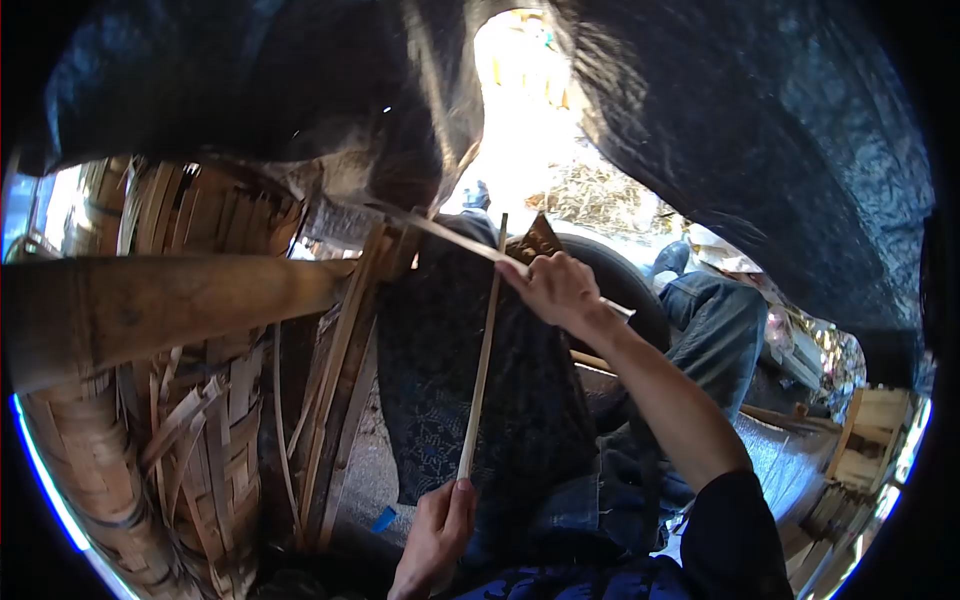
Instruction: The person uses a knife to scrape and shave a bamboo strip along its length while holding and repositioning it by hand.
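Observation:
At the lower middle, my left hand is closed round the lower end of a thin pale strip, which runs upward over a dark patterned cloth on my lap. My right hand, higher and to the right, is closed on a second pale strip that slants from the upper left down to the right. The two strips cross just left of my right hand. Whether a blade lies at the far end of the slanting strip is too unclear to tell.
A thick wooden pole juts in from the left, above woven baskets and upright split strips. Dark sheeting hangs overhead. A dark round object sits behind my right hand. Wooden pieces stand at the far right.

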`<state>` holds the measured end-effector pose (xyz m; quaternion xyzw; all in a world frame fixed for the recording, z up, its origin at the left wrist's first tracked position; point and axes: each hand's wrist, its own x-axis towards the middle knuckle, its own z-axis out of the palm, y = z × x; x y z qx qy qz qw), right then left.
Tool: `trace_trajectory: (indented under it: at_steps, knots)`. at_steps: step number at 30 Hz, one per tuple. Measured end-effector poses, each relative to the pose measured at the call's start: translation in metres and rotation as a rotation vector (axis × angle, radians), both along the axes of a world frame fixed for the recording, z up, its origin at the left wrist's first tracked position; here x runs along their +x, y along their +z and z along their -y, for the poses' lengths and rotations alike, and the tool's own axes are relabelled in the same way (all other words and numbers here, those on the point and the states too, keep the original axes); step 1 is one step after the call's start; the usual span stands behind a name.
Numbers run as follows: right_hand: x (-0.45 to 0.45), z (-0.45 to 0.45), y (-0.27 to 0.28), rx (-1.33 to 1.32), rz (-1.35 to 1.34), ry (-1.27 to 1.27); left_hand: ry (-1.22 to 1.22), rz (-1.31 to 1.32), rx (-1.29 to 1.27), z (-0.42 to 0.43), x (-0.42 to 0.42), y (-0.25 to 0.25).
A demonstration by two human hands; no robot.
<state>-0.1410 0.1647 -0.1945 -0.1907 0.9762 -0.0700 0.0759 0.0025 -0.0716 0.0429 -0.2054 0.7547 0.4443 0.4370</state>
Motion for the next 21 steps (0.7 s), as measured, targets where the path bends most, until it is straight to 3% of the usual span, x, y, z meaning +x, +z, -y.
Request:
trace_trajectory:
  at_steps: [2, 4, 5, 7, 8, 10, 13, 14, 21]
  knots:
    - [-0.008, 0.003, 0.017, -0.026, 0.078, 0.041, 0.179, 0.188, 0.031, 0.004, 0.010, 0.002]
    - [0.004, 0.008, 0.050, -0.082, -0.171, 0.214, 0.225, 0.169, 0.058, 0.002, 0.004, -0.001]
    - [0.014, 0.011, 0.061, -0.086, -0.172, 0.233, 0.245, 0.163, 0.091, 0.000, 0.001, -0.004]
    - [0.035, 0.013, 0.081, -0.154, 0.070, 0.149, 0.248, 0.143, 0.108, 0.001, -0.003, -0.014]
    - [0.038, 0.013, 0.097, -0.151, 0.070, 0.142, 0.228, 0.126, 0.129, 0.002, -0.005, -0.019]
    - [0.044, 0.017, 0.128, -0.294, 0.543, -0.289, 0.224, 0.108, 0.193, 0.007, -0.006, -0.032]
    - [0.054, 0.015, 0.126, -0.401, 0.501, -0.414, 0.221, 0.108, 0.330, 0.015, -0.009, -0.039]
    - [0.059, 0.016, 0.117, -0.422, 0.386, -0.392, 0.269, 0.122, 0.370, 0.017, -0.007, -0.039]
    - [0.053, 0.028, 0.115, -0.344, 0.360, -0.296, 0.540, 0.203, 0.531, 0.025, 0.004, -0.025]
